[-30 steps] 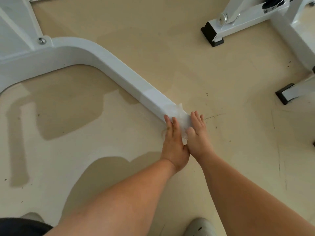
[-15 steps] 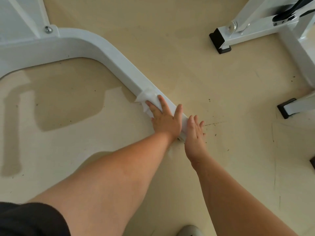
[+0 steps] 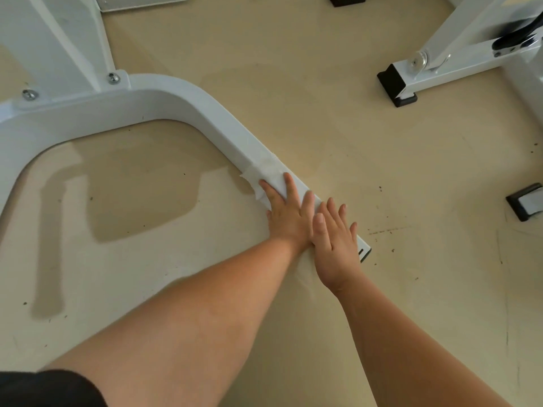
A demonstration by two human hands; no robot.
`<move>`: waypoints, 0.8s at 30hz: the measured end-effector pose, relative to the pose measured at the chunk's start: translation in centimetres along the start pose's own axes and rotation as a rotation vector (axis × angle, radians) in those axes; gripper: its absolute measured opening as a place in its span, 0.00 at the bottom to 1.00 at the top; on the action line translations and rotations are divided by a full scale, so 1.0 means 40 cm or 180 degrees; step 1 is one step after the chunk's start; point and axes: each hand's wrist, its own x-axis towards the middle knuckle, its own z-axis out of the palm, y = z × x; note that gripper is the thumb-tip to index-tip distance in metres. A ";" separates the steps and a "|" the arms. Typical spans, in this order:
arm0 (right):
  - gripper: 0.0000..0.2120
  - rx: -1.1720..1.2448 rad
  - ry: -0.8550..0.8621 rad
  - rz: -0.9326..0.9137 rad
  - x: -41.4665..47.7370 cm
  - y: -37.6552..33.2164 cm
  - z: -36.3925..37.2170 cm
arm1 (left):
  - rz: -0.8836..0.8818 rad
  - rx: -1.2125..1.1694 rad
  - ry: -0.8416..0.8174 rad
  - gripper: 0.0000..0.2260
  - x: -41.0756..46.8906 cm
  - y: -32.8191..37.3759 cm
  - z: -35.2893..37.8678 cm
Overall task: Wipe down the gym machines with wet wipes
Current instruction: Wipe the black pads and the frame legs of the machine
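Observation:
A white gym machine's base tube curves from the left and runs down-right along the beige floor to a black end cap. A white wet wipe is draped over the tube's straight part. My left hand lies flat on the tube with straight fingers pressing the wipe's near edge. My right hand rests flat on the tube beside it, nearer the end cap, fingers spread and holding nothing.
Two bolts fix an upright post to the base at the upper left. Another white machine frame with black feet stands at the upper right. A further black foot sits at the right edge. The floor shows dirt specks.
My left hand has slid the wipe from the tube's end up along the tube. My right hand has moved from the floor side onto the tube behind the left hand.

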 end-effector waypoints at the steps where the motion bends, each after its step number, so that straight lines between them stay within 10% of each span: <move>1: 0.46 -0.0096 -0.0049 -0.0010 0.003 -0.008 0.004 | -0.0112 -0.0150 0.0080 0.30 0.023 0.006 -0.034; 8: 0.44 -0.0440 -0.0286 -0.0313 0.048 -0.069 0.030 | -0.0443 -0.0525 0.0139 0.30 0.107 -0.007 -0.212; 16: 0.48 -0.0016 -0.0197 -0.0149 0.105 -0.149 0.074 | 0.0450 0.0831 -0.0418 0.31 0.042 -0.055 -0.217; 24: 0.49 -0.0572 -0.0276 -0.0128 0.101 -0.139 0.095 | -0.0238 0.0405 0.0070 0.28 0.178 -0.038 -0.366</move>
